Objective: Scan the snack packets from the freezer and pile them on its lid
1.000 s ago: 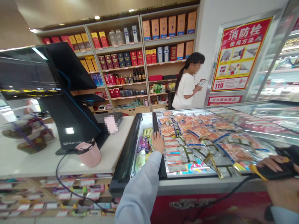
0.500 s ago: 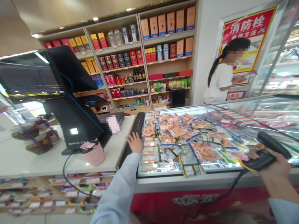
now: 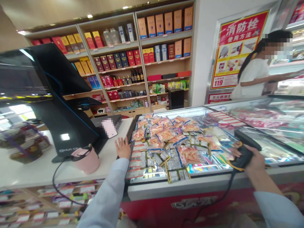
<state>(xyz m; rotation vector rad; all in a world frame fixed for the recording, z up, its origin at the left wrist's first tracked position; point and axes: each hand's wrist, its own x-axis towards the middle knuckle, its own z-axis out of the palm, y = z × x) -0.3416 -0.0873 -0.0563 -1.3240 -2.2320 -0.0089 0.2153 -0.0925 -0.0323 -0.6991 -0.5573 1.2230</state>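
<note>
My right hand (image 3: 255, 161) is wrapped round a black barcode scanner (image 3: 244, 155) with yellow trim, held above the right part of the freezer's glass top. Its cable hangs down over the freezer front. My left hand (image 3: 123, 148), fingers spread, rests at the seam between the white counter (image 3: 93, 186) and the freezer (image 3: 152, 191), holding nothing. Between my hands, many clear snack packets (image 3: 163, 134) with blue edges and orange contents lie heaped on the glass. Several gold-and-black edged packets (image 3: 178, 174) lie nearer me. A phone (image 3: 109, 128) lies on the counter just beyond my left hand.
A black checkout terminal (image 3: 78, 136) and a pink cup-shaped holder (image 3: 86, 161) stand on the counter, with bagged jars (image 3: 26, 139) at the left. Shelves of boxed goods (image 3: 144, 69) line the back wall. A person in a white top (image 3: 254, 76) stands beyond the freezer.
The view has swung slightly right. My left hand stays spread near the counter edge; my right still holds the scanner, now turned more level. The person has moved right, uncovering the red poster.
</note>
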